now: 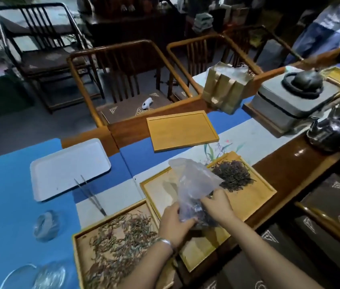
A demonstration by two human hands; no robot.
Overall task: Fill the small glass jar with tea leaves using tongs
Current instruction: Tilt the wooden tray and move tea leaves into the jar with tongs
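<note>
Both our grips are clamped on a limp plastic bag (194,184) of tea leaves, left hand (175,223) under it, right hand (217,203) pinching its side, forearms reaching forward over the wooden tray (254,197). The stiff, thin tongs (91,193) lie untouched on the bench, best pinched mid-length; the fragile, slippery glass jar (47,225) sits left.

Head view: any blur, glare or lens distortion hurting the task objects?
Head view: wide-angle bending curves the table edge and chairs; the small glass jar at left is smeared and low-contrast; the tongs stay fairly sharp; both hands, left hand and right hand, on the plastic bag are readable; glare patch on the dark glossy wood at right; background dim.
</note>
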